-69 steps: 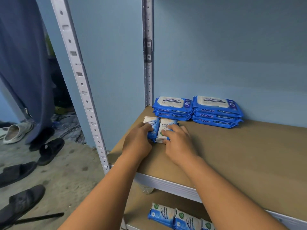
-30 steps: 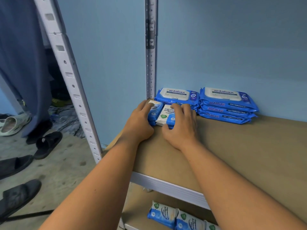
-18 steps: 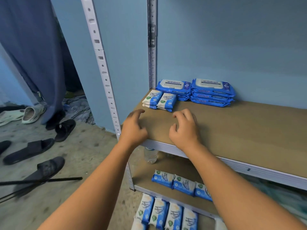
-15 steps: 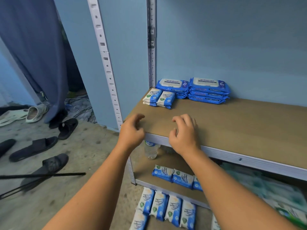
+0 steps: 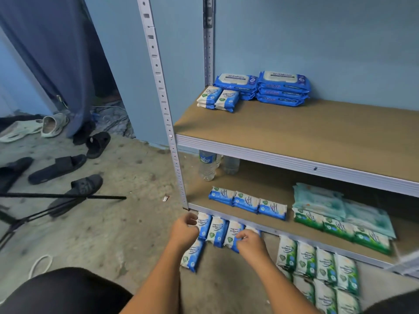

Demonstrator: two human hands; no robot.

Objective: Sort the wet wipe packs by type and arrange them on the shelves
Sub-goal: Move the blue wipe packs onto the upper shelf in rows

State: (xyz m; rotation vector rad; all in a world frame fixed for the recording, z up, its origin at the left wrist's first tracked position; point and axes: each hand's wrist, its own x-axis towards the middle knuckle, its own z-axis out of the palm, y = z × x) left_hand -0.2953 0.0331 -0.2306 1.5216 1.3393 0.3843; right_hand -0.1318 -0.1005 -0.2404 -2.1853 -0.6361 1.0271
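Concrete floor (image 5: 113, 234), row of blue wipe packs (image 5: 216, 231) below the bottom shelf (image 5: 197, 193). My right hand (image 5: 249, 243) curls onto one; left hand (image 5: 184, 228) at its 9 o'clock, curled, grip unclear.

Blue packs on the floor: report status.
Left hand beside blue floor packs, right hand on them; grip unclear. Three matching packs on lower shelf. Nothing blocking.

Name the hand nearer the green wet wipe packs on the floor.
Right. The right hand is just left of the green wet wipe packs; the left hand is farther left, past the blue packs.
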